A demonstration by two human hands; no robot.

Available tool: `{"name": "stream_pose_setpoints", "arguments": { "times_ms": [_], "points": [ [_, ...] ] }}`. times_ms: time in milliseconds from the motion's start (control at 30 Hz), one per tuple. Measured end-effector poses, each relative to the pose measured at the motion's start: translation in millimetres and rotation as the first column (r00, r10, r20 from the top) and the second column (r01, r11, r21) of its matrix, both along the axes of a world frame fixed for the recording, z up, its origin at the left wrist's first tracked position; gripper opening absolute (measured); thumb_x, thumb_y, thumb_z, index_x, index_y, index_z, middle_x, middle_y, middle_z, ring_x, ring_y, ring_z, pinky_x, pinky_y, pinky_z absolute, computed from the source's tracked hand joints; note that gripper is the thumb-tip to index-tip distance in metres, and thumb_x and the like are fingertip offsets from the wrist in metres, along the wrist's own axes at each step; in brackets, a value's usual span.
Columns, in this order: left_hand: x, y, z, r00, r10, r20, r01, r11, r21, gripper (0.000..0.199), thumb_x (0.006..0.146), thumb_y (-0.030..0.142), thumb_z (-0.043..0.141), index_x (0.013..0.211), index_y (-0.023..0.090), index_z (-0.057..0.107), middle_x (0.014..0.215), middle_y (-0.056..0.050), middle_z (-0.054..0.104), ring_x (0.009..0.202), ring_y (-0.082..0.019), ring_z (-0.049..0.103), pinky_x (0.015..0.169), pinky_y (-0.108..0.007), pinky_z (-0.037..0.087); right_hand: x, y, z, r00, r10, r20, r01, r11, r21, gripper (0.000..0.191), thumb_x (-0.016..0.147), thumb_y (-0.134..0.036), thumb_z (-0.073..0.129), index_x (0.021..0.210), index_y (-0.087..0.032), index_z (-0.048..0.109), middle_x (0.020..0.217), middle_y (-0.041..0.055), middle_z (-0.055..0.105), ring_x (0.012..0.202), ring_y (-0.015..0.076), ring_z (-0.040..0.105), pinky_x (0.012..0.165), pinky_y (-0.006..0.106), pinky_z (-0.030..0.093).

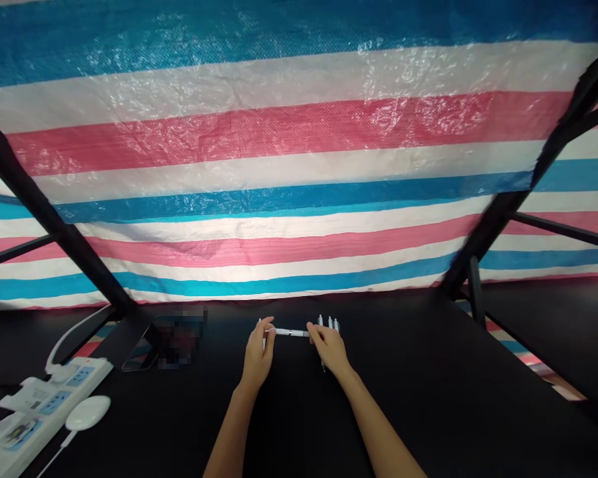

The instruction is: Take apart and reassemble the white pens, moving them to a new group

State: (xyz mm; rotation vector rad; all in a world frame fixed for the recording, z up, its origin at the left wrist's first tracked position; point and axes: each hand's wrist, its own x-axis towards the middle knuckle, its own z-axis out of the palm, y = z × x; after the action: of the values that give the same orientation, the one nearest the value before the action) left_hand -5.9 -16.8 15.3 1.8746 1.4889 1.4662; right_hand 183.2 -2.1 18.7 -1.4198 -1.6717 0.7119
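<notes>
A white pen [290, 332] is stretched level between my two hands, just over the black tabletop. Its left end is pinched by the fingers of my left hand [259, 355]. At its grey right end, the thumb and fingertips of my right hand [330, 348] close on it. Several more white pens [330, 322] lie side by side on the table just behind and under my right hand, which hides most of their length. Another slim white piece shows beside my left fingers; I cannot make out what it is.
On the left stand a white power strip [54, 405] with plugs, a round white charging puck [88, 413] with its cable, and a dark phone [142, 348]. Black frame posts [493, 226] rise at both sides. A striped tarp [279, 133] hangs behind the black table [299, 425].
</notes>
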Motion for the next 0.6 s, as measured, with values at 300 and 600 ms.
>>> {"name": "stream_pose_setpoints", "arguments": {
  "times_ms": [300, 600],
  "points": [
    [2.0, -2.9, 9.1, 0.990, -0.104, 0.095, 0.114, 0.987, -0.111, 0.026, 0.089, 0.038, 0.037, 0.100, 0.020, 0.051, 0.062, 0.005, 0.042, 0.054, -0.011, 0.045, 0.058, -0.024, 0.038, -3.0, 0.9, -4.2, 0.969, -0.109, 0.223, 0.058, 0.972, 0.227, 0.051, 0.089, -0.042, 0.024, 0.043, -0.020, 0.024, 0.039, -0.0006, 0.031, 0.039, 0.0118, 0.032, 0.046, 0.028, 0.017],
    [-9.4, 0.7, 6.3, 0.907, -0.116, 0.405, 0.233, 0.939, -0.254, 0.024, 0.084, 0.041, 0.046, 0.098, 0.022, 0.044, 0.050, 0.011, 0.022, 0.041, -0.007, 0.022, 0.044, -0.020, 0.018, -17.1, -3.6, -7.2, 0.965, -0.090, 0.247, -0.019, 0.913, 0.408, 0.047, 0.090, -0.032, 0.027, 0.045, -0.019, 0.030, 0.042, -0.0010, 0.036, 0.041, 0.0103, 0.033, 0.048, 0.027, 0.017]
  ]
}}
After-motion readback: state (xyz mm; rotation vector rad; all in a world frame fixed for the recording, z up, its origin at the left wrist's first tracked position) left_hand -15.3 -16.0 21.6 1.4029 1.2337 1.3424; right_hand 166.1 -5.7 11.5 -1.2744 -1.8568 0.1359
